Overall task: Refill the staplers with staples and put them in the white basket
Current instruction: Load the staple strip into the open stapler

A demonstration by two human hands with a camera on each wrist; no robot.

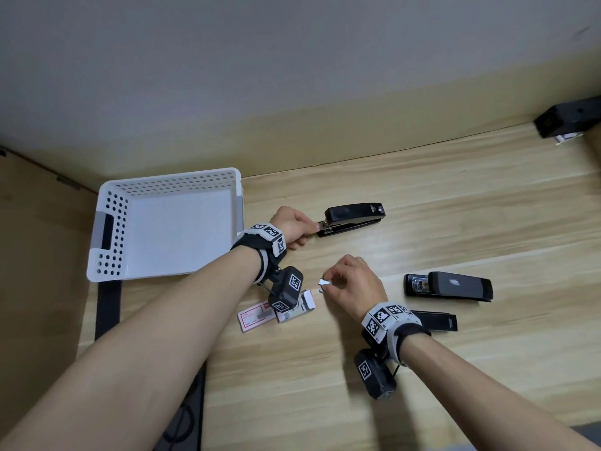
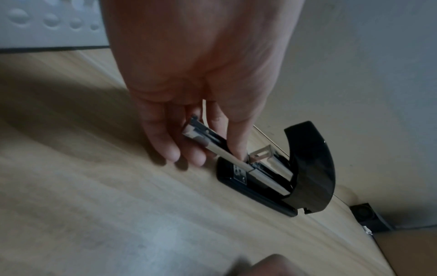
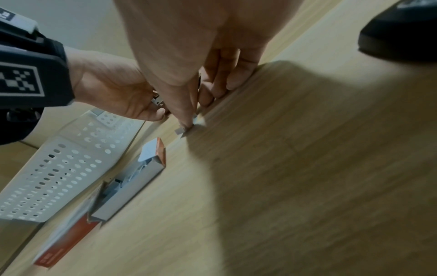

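Observation:
A black stapler [image 1: 353, 218] lies on the wooden table right of the white basket [image 1: 107, 229]. My left hand [image 1: 292, 231] pinches its metal staple tray [image 2: 205, 140], which sticks out of the stapler [image 2: 305, 175] at the front. My right hand [image 1: 351, 284] pinches a small strip of staples [image 1: 324, 282] just above the table; the strip [image 3: 187, 128] shows at my thumb tip in the right wrist view. An open staple box [image 1: 279, 312] lies below my left wrist, and its tray [image 3: 132, 184] holds more staples.
Two more black staplers lie at the right: one [image 1: 450, 286] beside my right hand, another [image 1: 437, 320] partly behind my right wrist. A black block [image 1: 566, 120] sits at the table's far right corner. The wall runs along the table's back edge.

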